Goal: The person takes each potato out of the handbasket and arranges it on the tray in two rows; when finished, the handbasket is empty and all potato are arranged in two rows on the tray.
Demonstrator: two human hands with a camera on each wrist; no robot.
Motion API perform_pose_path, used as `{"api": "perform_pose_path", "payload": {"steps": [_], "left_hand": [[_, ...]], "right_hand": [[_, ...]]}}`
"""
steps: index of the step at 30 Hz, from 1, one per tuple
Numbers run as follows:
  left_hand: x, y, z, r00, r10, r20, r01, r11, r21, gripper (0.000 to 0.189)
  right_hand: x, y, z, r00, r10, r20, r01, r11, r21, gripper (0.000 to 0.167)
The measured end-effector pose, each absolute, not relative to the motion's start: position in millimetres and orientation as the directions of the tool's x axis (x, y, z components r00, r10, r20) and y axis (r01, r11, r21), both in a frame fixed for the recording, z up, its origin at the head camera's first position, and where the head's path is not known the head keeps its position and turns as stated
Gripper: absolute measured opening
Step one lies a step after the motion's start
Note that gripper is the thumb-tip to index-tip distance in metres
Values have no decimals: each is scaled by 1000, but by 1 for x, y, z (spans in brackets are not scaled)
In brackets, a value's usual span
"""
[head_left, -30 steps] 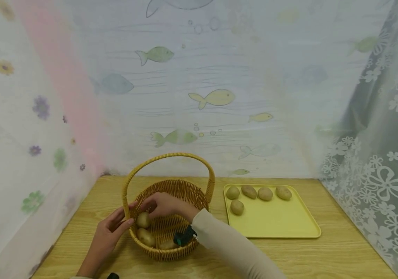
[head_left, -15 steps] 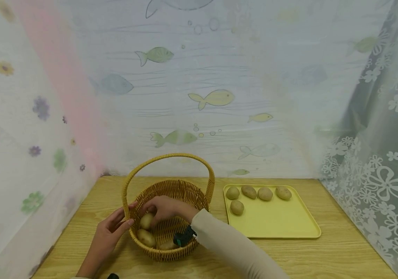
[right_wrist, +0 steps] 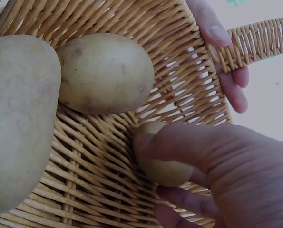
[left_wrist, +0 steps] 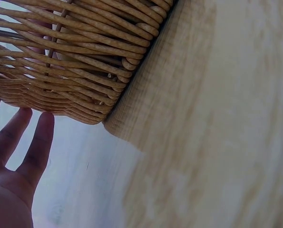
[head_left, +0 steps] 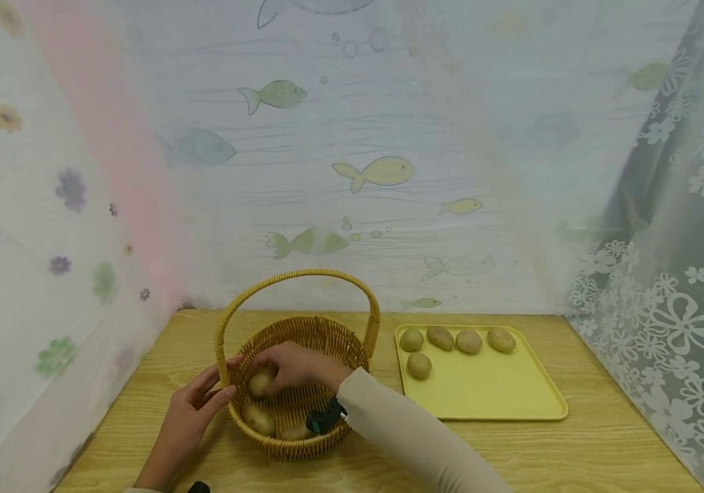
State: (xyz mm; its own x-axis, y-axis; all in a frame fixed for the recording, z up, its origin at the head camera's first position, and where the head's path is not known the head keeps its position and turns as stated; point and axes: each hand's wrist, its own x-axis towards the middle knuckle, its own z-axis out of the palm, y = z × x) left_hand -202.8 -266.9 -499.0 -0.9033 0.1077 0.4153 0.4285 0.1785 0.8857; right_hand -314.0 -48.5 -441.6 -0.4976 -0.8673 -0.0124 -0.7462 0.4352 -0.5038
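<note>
My right hand (head_left: pixel 293 366) reaches down into a wicker basket (head_left: pixel 321 329) and pinches a potato (right_wrist: pixel 166 166) between thumb and fingers, low by the basket's left inner wall. Two more potatoes lie in the basket: a rounded one (right_wrist: pixel 105 73) close by, and a larger one (right_wrist: pixel 20 123) partly behind the wrist strap in the head view. My left hand (head_left: pixel 188 411) grips the basket's left rim at the foot of the handle (head_left: pixel 303 274), thumb and fingers on either side of it. In the left wrist view its fingertips (left_wrist: pixel 43 121) touch the woven outer wall.
A yellow tray (head_left: pixel 487 394) lies to the right of the basket on the wooden table (head_left: pixel 611 445). Several potatoes sit on it: a row along the far edge and one potato (head_left: pixel 419 365) in front at the left. Patterned curtains hang behind and at both sides.
The right hand has shifted the pinched potato slightly to the right and away from the basket's left wall. The left hand, basket and tray stay where they were.
</note>
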Motion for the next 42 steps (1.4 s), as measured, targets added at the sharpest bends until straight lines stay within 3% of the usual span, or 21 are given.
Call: {"api": "perform_pose_path", "payload": {"steps": [7,10,16,26,42], "left_hand": [[-202,-267,-499,-902,108,417,431,181,884,46],[-203,-267,-500,-906,97,411,422,188,887,45],[-203,-269,-501,-920,71,385,391,207,897,46],[-203,-269,-501,-923,79,376,384,197,902,46],[-205,-272,-504,-895,131,426,443,152,883,46]], "right_hand": [[-314,-48,-441,-498,-867,-14,-758,443,-478,39],[-315,-47,-441,-532,-847,0,-740,465,-486,43],[-321,-44,-439,-632,-772,66,-636,468,-614,44],[-322,-36,-432,-725,-669,164,-522,378,-765,37],[-308,-17,-422,-759,-617,210,-509,360,-782,32]]}}
